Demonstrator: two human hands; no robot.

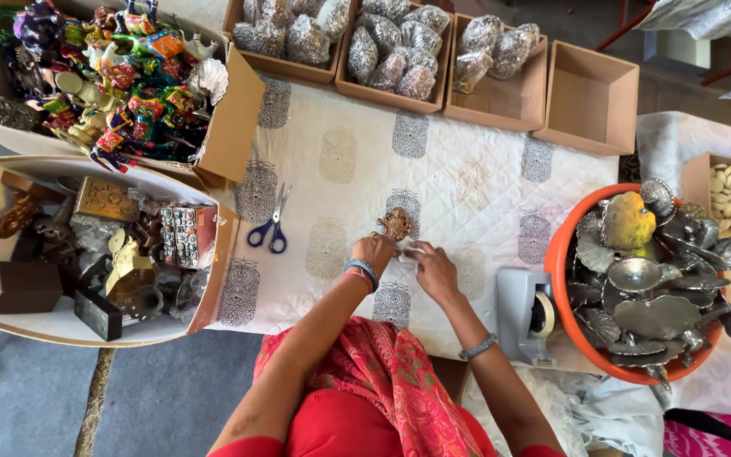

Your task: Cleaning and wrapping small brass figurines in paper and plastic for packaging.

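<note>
Near the table's (pixel 467 186) front edge, our left hand (pixel 373 252) grips a brass figurine (pixel 396 223) while our right hand (pixel 433 267) pinches clear wrap (pixel 410 250) beside it.

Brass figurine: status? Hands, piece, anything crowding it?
Left hand on brass figurine, grip unclear. Right hand beside it, pinching clear wrap. Blue scissors lie left, apart.

Scissors (pixel 270 228) lie left of the figurine (pixel 395 224), tape dispenser (pixel 524 313) right, basin (pixel 562 279) beyond it, 4 boxes (pixel 590 101) behind
</note>
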